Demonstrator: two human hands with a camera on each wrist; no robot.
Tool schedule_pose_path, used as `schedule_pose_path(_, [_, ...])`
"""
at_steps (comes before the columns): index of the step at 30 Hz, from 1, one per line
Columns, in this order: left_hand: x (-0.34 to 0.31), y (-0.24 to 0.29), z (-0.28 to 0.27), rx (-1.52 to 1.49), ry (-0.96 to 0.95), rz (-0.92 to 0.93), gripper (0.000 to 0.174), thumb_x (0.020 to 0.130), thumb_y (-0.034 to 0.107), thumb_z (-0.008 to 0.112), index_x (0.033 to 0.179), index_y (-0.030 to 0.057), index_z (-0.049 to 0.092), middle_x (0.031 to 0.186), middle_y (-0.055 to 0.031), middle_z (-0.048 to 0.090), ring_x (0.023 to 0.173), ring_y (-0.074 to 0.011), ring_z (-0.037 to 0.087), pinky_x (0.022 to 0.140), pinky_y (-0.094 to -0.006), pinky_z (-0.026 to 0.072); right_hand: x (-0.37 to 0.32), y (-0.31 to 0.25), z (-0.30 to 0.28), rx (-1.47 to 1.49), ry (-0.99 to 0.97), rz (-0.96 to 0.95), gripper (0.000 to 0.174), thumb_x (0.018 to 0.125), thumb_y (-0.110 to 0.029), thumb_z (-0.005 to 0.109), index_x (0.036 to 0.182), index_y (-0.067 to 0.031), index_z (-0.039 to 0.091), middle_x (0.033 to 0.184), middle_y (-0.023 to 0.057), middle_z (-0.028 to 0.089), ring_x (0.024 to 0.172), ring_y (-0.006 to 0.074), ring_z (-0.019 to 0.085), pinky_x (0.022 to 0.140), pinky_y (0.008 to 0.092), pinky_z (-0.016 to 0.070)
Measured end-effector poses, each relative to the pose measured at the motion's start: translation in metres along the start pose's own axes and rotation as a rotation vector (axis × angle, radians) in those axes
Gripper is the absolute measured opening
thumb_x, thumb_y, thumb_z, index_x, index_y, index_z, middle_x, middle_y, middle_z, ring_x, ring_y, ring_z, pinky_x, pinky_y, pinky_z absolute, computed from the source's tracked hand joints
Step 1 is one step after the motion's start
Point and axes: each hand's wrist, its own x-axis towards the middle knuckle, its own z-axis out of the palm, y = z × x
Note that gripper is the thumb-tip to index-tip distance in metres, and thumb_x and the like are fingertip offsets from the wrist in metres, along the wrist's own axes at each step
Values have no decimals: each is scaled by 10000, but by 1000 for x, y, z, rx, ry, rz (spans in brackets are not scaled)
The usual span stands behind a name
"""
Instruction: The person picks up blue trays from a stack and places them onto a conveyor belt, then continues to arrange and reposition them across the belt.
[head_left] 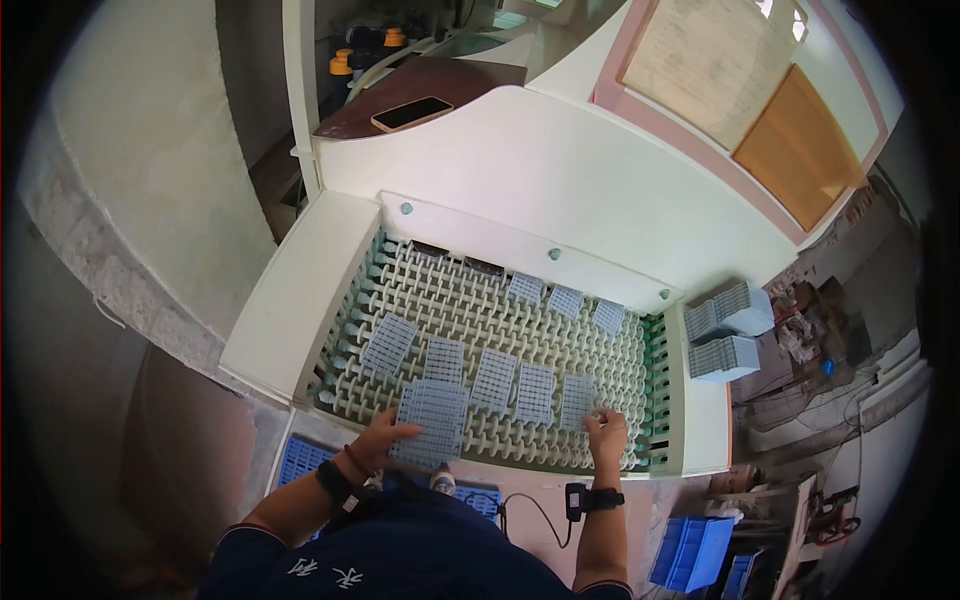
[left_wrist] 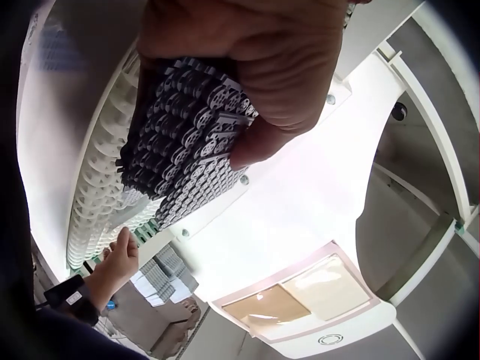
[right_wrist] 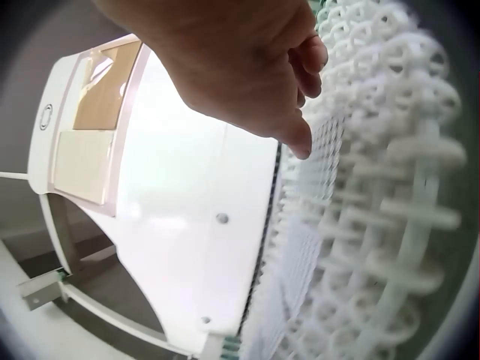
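My left hand (head_left: 378, 440) grips a stack of grey-blue grid panels (head_left: 430, 425) at its left edge, above the front of the white roller bed (head_left: 480, 275). In the left wrist view the thumb of the left hand (left_wrist: 255, 67) lies along the stack (left_wrist: 180, 142). The right hand (head_left: 606, 436) is at the right end of a front row of single panels, its fingertips at the edge of the rightmost one (head_left: 577, 400). Curled fingers of the right hand (right_wrist: 240, 67) show over a panel (right_wrist: 322, 161) in the right wrist view; whether they pinch it is unclear.
Three panels (head_left: 565, 301) lie near the back of the rollers. Stacks of panels (head_left: 725, 357) stand on the right ledge. A phone (head_left: 412, 114) rests on the brown surface behind. Blue crates (head_left: 690, 552) are on the floor at the lower right.
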Motion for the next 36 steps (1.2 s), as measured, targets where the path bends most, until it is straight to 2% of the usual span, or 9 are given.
schedule_pose_path(2, [3,-5,6,62,-26,38,433,797,24,579,1207,-25,447,1141,-155,553,1032,-252,566,870,-367,479,-5,-33,-1,-181,153,-187,297,711,-185,732,881,31,618,640,62,587,541,123,536,515,278,446])
schedule_pose_path(8, [20,-13,20,157,36,71,372,813,60,605,1155,-26,488,1097,-141,573,960,-239,594,831,-360,498,-57,-133,39,951,-785,150,180,794,-149,680,870,5,626,698,34,618,600,105,588,534,209,461])
schedule_pose_path(11, [18,-10,29,292,83,97,348,837,67,571,1161,-22,483,1093,-129,577,976,-234,588,844,-359,492,-49,-136,24,1000,-772,354,131,831,-137,633,851,-8,626,671,29,607,534,90,569,506,195,459])
schedule_pose_path(16, [2,-3,6,-28,36,33,333,864,95,533,1169,-22,473,1097,-125,576,983,-228,589,845,-355,493,6,-15,-20,905,-171,404,145,835,-120,605,848,23,628,622,23,577,449,65,491,412,200,413])
schedule_pose_path(20, [-3,-3,-6,-16,92,43,344,866,94,530,1180,-26,463,1108,-134,570,989,-234,587,847,-360,494,30,60,-40,401,-50,398,184,777,-147,654,799,36,642,547,35,555,431,109,495,417,280,409])
schedule_pose_path(23, [-3,-5,-10,68,89,86,353,860,80,540,1184,-30,456,1107,-139,570,985,-239,589,844,-365,496,23,60,-33,-211,117,181,313,656,-202,726,858,22,645,757,163,623,647,264,596,612,348,472])
schedule_pose_path(26, [-6,-4,-9,96,75,115,405,839,63,566,1211,-22,432,1137,-147,553,1015,-253,576,856,-386,492,17,7,-23,-191,179,58,319,674,-218,723,874,18,644,823,163,624,698,260,603,656,333,481])
schedule_pose_path(31, [-8,-2,-10,182,114,73,423,842,84,584,1221,-19,427,1149,-140,548,1022,-238,567,859,-361,486,-30,-123,40,688,-643,100,278,742,-199,737,889,14,637,671,28,616,596,89,554,544,222,449])
schedule_pose_path(36, [-24,-1,-20,191,173,138,369,847,80,585,1174,-31,454,1089,-143,578,952,-223,599,801,-345,517,-56,-184,69,949,-1123,188,154,816,-151,650,829,-1,618,636,38,607,530,81,562,479,198,456])
